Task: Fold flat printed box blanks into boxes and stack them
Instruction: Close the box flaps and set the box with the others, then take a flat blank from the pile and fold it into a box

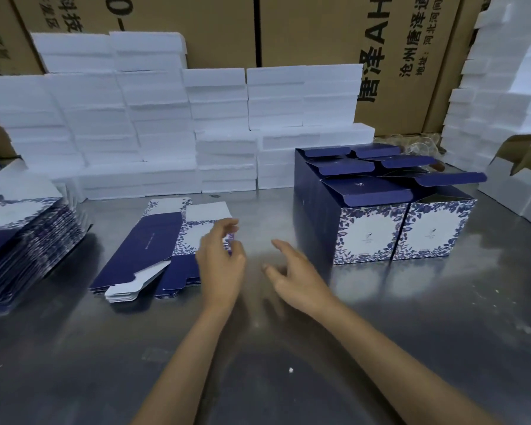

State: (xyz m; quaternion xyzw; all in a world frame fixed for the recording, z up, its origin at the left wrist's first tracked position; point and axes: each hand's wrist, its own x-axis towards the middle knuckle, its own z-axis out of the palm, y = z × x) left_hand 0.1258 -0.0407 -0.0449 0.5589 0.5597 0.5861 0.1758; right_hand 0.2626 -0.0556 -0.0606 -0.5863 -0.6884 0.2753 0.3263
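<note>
Thin blue-and-white printed card blanks point(163, 250) lay stacked on steel counter point(258, 348) | our left hand point(223, 265) pinched top blank's right edge | right hand point(295, 277) hovered open | we judged it light, bendy, best lifted by edges

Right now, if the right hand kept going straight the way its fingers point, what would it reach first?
Probably the small pile of flat navy-and-floral box blanks, at its right edge, where the left hand already pinches the top blank. The right hand points up and left across bare metal table; depth is unclear.
</note>
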